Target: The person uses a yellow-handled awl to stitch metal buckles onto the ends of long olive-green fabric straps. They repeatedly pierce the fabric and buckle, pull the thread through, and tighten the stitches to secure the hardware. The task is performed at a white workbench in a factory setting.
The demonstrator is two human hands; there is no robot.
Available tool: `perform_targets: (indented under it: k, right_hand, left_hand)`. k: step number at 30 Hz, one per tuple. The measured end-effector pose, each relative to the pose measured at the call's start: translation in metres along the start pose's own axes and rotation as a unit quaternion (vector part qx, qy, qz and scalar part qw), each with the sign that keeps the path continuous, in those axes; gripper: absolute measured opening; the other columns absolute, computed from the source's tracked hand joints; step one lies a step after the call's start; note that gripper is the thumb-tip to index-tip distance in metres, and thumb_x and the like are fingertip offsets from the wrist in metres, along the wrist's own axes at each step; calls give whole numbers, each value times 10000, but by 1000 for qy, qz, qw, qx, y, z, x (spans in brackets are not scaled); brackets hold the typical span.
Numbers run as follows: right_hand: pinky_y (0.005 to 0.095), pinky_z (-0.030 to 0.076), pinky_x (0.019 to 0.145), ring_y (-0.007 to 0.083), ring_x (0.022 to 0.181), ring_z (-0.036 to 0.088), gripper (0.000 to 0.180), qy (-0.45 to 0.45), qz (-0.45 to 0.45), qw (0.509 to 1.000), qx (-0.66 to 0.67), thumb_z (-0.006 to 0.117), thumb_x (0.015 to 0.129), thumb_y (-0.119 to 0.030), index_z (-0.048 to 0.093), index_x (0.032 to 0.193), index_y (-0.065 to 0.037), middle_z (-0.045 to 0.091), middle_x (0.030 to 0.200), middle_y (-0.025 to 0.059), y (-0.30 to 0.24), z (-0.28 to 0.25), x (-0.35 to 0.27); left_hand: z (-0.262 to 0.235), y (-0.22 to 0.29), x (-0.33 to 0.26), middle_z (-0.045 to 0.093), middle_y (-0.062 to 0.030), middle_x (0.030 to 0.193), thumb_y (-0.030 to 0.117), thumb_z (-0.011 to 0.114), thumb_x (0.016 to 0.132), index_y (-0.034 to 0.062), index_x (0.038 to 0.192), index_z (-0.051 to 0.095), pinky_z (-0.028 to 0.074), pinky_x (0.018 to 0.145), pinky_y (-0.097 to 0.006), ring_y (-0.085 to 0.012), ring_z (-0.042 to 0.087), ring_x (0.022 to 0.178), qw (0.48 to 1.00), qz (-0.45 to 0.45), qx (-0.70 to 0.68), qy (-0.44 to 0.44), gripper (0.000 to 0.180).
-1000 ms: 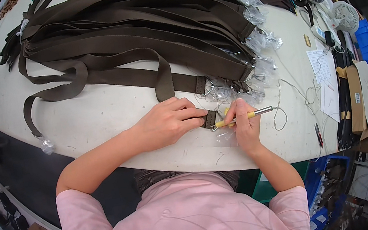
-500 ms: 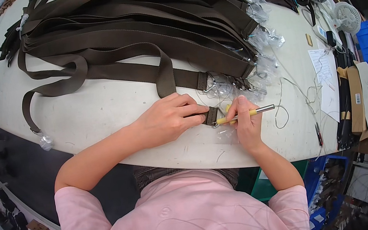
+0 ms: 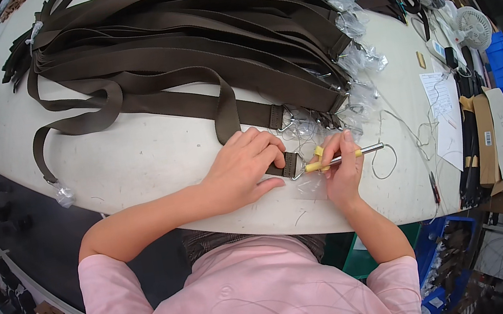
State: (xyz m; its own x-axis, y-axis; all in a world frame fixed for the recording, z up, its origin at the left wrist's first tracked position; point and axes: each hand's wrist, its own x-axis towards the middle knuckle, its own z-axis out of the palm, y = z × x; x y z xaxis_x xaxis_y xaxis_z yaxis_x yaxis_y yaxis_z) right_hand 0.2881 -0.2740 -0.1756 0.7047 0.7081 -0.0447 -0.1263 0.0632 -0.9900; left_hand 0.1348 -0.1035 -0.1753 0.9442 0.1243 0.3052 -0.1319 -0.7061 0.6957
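My left hand (image 3: 246, 166) has its fingers bent over a dark brown webbing strap (image 3: 276, 169), pressing it near its stitched end, with the thumb apart on the table side. A metal ring (image 3: 299, 174) is fixed at that end. In my right hand (image 3: 342, 172) is a slim pen-shaped tool (image 3: 363, 151) with a yellow grip and a metal shaft, pinched between thumb and fingers. Its yellow end lies close beside the ring; whether they touch I cannot tell. A small yellow piece (image 3: 319, 151) shows by those fingers. Clear plastic film (image 3: 310, 188) lies beneath the ring.
A large bundle of brown straps (image 3: 177, 30) covers the far table, their metal ends wrapped in clear plastic (image 3: 358, 59). A thin wire (image 3: 417, 132) runs across the white table (image 3: 153, 167). At right are paper sheets (image 3: 443, 111), a small fan (image 3: 474, 26) and a cardboard box (image 3: 485, 141).
My left thumb has drawn away from the strap's end while the fingers curl more. The strap end and the tool have shifted slightly right, and the tool's yellow end now sits beyond the stitching.
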Motion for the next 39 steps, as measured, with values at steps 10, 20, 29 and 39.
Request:
perform_targets:
  k: [10,20,29,39]
  right_hand:
    - [233,351,517,58,550,446,599,-9,25,994,-102,376,1130,-403,594,697,-52,575,636,12,-2,3,-1]
    - [241,353,531,60,555,447,574,-21,23,995,-99,414,1127,-370,611,699,-41,570,625,9,-5,7,-3]
    - [235,362,518,58,549,463,561,-50,11,989,-140,420,1126,-339,631,707,-32,577,624,13,-4,7,-4]
    - [225,353,499,55,530,450,565,-58,-4,986,-153,401,1131,-330,614,697,-36,570,629,17,-2,8,-4]
  left_hand:
    - [13,6,-4,634,-54,1154,8,782,739,89,842,591,478,834,-375,-256,578,998,999,30,14,40,231]
    - [7,6,-5,645,-67,1102,15,761,739,58,843,619,539,822,-367,-246,609,990,999,7,-8,46,182]
    - [8,3,-5,646,-56,1114,16,766,752,76,855,630,528,826,-361,-248,612,995,999,0,-11,39,181]
    - [10,1,-6,658,-46,1123,11,761,746,82,849,612,528,826,-360,-246,607,990,998,16,-9,53,194]
